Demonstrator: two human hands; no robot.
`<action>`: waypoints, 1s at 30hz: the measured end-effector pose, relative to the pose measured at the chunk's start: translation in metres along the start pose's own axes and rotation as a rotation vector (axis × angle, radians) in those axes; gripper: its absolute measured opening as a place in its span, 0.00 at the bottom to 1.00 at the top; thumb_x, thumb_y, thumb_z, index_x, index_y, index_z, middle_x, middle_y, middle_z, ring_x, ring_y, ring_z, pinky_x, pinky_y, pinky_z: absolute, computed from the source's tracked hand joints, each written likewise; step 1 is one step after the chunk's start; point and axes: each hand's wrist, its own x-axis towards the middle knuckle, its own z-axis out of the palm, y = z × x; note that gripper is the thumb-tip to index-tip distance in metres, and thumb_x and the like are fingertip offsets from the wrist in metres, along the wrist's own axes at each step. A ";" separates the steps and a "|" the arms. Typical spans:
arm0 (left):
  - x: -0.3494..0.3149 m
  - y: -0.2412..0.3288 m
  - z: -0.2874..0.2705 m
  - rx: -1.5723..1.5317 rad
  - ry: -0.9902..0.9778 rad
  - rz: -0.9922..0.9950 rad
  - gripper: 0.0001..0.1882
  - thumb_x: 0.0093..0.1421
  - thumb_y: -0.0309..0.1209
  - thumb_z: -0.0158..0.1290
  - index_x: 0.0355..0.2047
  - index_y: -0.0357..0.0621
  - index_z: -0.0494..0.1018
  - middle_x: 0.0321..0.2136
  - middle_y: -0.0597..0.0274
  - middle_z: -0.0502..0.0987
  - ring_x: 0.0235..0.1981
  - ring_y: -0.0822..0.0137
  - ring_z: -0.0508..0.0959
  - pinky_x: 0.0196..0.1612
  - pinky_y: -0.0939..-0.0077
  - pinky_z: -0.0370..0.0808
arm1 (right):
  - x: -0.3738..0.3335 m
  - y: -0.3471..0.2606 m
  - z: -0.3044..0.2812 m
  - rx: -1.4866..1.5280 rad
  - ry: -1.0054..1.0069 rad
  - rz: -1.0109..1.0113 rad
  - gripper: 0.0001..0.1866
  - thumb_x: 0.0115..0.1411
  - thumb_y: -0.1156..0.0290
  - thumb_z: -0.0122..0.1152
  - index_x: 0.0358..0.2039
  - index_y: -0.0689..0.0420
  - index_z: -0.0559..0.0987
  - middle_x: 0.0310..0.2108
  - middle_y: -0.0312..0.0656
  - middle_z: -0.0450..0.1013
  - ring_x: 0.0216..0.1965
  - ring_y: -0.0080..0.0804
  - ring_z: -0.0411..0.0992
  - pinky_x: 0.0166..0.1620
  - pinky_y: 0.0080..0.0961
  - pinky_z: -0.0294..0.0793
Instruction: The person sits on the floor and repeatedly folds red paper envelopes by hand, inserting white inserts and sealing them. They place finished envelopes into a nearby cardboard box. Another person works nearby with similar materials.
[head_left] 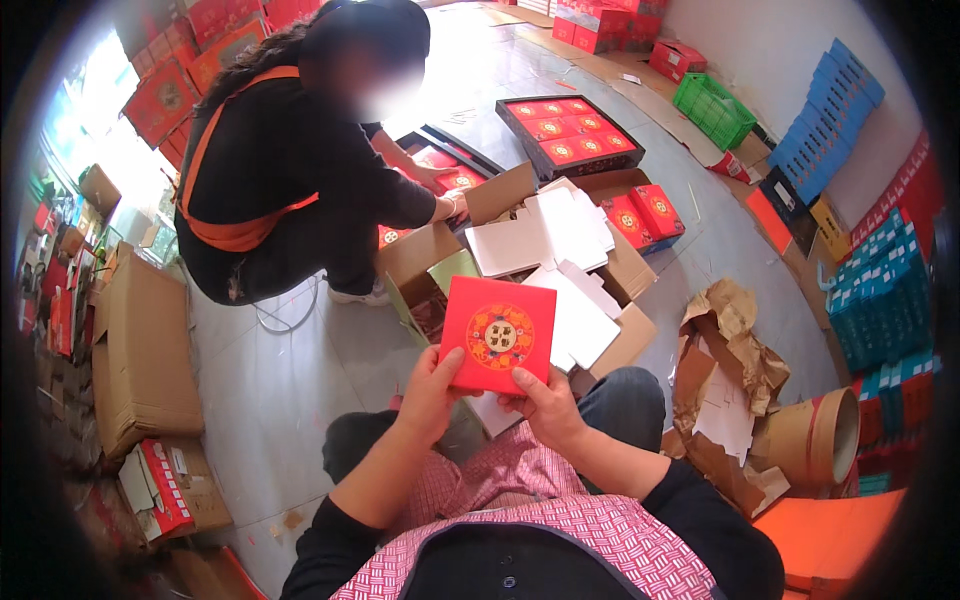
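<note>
A square red box (470, 300) with a round gold emblem is held up in front of me. My left hand (436, 388) grips its lower left corner, thumb on top. At the lower right edge my right hand (545, 402) pinches it too, its fingers hidden beneath. Just beyond stands an open cardboard carton (418, 252), with white folded cardboard pieces (540, 232) lying across it. Two similar red boxes (642, 215) sit at the carton's right. Farther off, a black tray (520, 135) holds rows of red boxes.
A person (300, 160) in an orange apron crouches at the left, hands at another tray of red boxes. Crumpled brown paper (735, 320) and a cardboard tube (805, 440) lie at my right. Large cartons (145, 350) line the left; a green crate (714, 110) stands far right.
</note>
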 end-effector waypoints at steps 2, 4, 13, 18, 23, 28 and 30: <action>0.028 0.014 0.001 0.009 -0.025 -0.035 0.17 0.62 0.35 0.51 0.45 0.38 0.63 0.39 0.58 0.74 0.35 0.67 0.78 0.35 0.72 0.79 | 0.027 -0.015 0.000 -0.030 -0.018 -0.012 0.16 0.61 0.66 0.56 0.45 0.61 0.69 0.34 0.42 0.74 0.30 0.29 0.74 0.33 0.24 0.74; 0.049 0.028 0.005 0.013 -0.020 -0.077 0.18 0.61 0.35 0.53 0.45 0.38 0.63 0.39 0.58 0.74 0.35 0.67 0.78 0.35 0.71 0.79 | 0.051 -0.026 -0.001 -0.084 -0.007 -0.038 0.16 0.61 0.65 0.57 0.44 0.62 0.69 0.32 0.42 0.74 0.29 0.28 0.74 0.32 0.24 0.74; 0.082 0.031 -0.009 -0.062 0.192 -0.036 0.21 0.60 0.32 0.53 0.49 0.37 0.61 0.43 0.52 0.71 0.41 0.60 0.76 0.40 0.64 0.77 | 0.164 -0.039 -0.016 0.039 0.050 0.011 0.18 0.59 0.65 0.58 0.46 0.60 0.70 0.35 0.40 0.74 0.28 0.28 0.73 0.31 0.26 0.74; 0.087 0.039 -0.011 -0.027 0.141 -0.066 0.18 0.60 0.29 0.50 0.48 0.37 0.61 0.41 0.50 0.71 0.39 0.58 0.77 0.42 0.62 0.76 | 0.303 -0.090 0.001 0.087 0.079 -0.225 0.16 0.60 0.65 0.58 0.45 0.59 0.72 0.36 0.41 0.75 0.31 0.28 0.74 0.34 0.22 0.75; 0.090 0.039 -0.010 -0.012 0.125 -0.090 0.16 0.59 0.25 0.48 0.47 0.35 0.62 0.40 0.49 0.72 0.37 0.57 0.78 0.40 0.65 0.77 | 0.431 -0.078 0.036 0.034 0.313 -0.169 0.14 0.58 0.66 0.60 0.41 0.60 0.73 0.33 0.42 0.75 0.26 0.32 0.75 0.26 0.25 0.78; 0.088 0.040 -0.005 0.037 0.067 -0.145 0.17 0.59 0.23 0.47 0.48 0.35 0.62 0.41 0.48 0.72 0.38 0.57 0.78 0.40 0.66 0.77 | 0.539 -0.065 0.047 -0.071 0.401 -0.061 0.12 0.57 0.68 0.56 0.40 0.60 0.73 0.34 0.44 0.73 0.29 0.38 0.75 0.23 0.28 0.80; 0.083 0.040 -0.011 0.013 0.066 -0.155 0.16 0.59 0.21 0.47 0.48 0.35 0.62 0.42 0.47 0.72 0.39 0.58 0.78 0.41 0.67 0.77 | 0.566 -0.049 0.053 -0.061 0.431 -0.001 0.13 0.58 0.67 0.55 0.42 0.59 0.72 0.35 0.44 0.73 0.31 0.40 0.74 0.23 0.31 0.81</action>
